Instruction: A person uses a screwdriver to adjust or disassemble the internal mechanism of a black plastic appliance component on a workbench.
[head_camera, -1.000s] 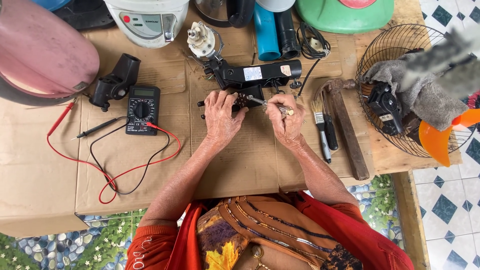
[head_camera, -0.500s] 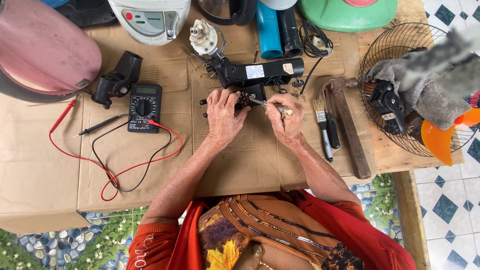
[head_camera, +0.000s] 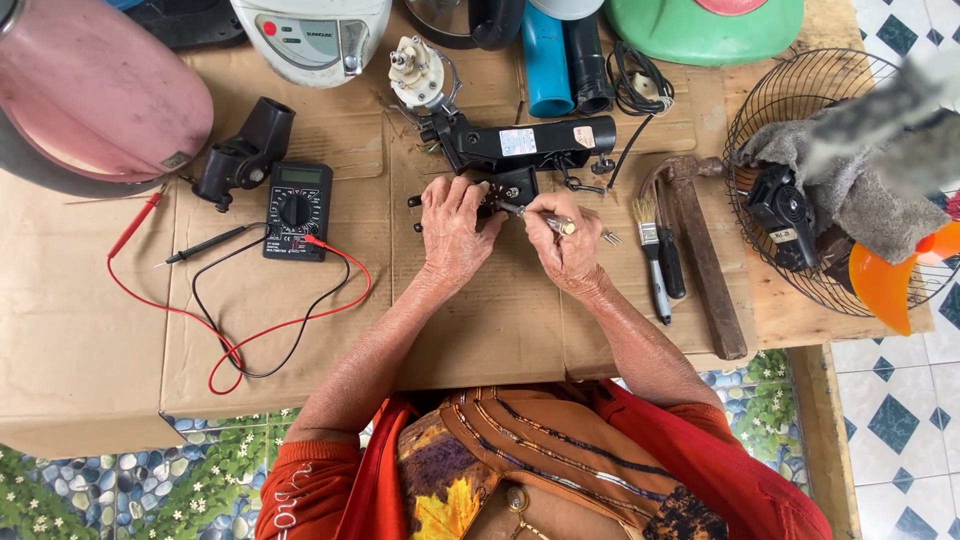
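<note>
A black plastic fan housing part (head_camera: 525, 145) lies on the cardboard-covered table (head_camera: 300, 320), with a small white motor (head_camera: 418, 72) at its far left end. My left hand (head_camera: 452, 228) presses down on a small dark component just below the housing. A thin screwdriver (head_camera: 540, 217) sits in my right hand (head_camera: 568, 245), tip pointing left into that component. Both hands touch at the part.
A black multimeter (head_camera: 297, 210) with red and black leads lies to the left. A hammer (head_camera: 700, 250), a paintbrush (head_camera: 652, 250) and a dark tool sit to the right. A wire fan guard (head_camera: 800, 180) holds a grey rag. A pink dome (head_camera: 90, 90), a white appliance and a green lid lie at the back.
</note>
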